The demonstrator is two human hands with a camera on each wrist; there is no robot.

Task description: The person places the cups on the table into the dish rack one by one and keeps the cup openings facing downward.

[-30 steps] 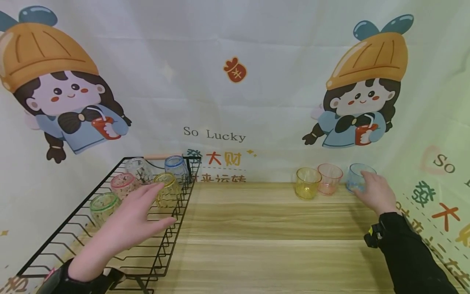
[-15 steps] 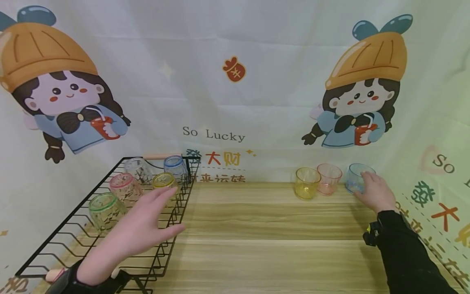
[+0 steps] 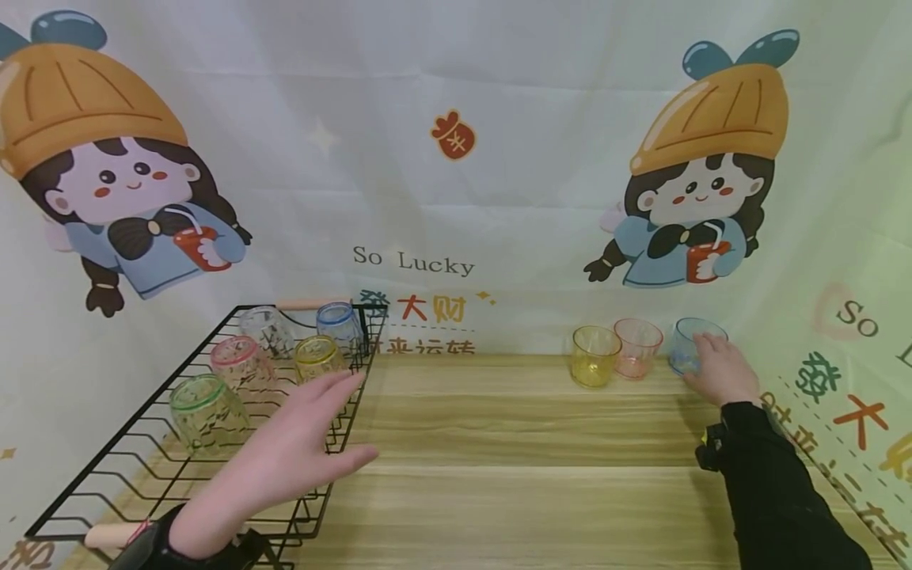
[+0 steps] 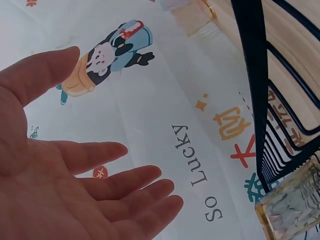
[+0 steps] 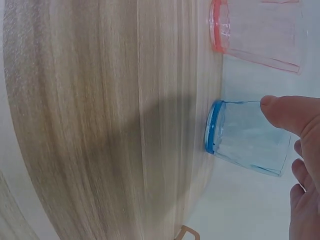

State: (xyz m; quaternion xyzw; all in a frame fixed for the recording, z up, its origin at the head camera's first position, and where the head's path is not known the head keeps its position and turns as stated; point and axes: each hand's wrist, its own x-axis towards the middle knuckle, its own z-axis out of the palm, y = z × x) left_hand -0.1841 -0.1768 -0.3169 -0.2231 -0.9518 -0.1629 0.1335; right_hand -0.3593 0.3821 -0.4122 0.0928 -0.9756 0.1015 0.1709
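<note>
At the table's back right stands a clear blue glass (image 3: 685, 348), upright on its base. My right hand (image 3: 727, 372) holds it near the rim; in the right wrist view the thumb (image 5: 287, 112) lies on the near wall of the glass and the other fingers bend behind it. A pink glass (image 3: 637, 348) and a yellow glass (image 3: 594, 358) stand upright just left of it. My left hand (image 3: 288, 443) hovers over the right side of a black wire rack (image 3: 335, 475), fingers spread and nothing in them.
Several upside-down glasses sit in the rack: a green-rimmed glass (image 3: 207, 416), a pink-rimmed glass (image 3: 242, 364), a clear glass (image 3: 265, 331), a yellow-rimmed glass (image 3: 317, 360) and a blue glass (image 3: 338, 324). A printed curtain (image 3: 534, 198) hangs behind the wooden table (image 3: 513, 443).
My left hand has drifted right and slightly down over the rack, uncovering more of the green-rimmed glass. The right hand stays at the blue glass, its wrist shifting a little left.
</note>
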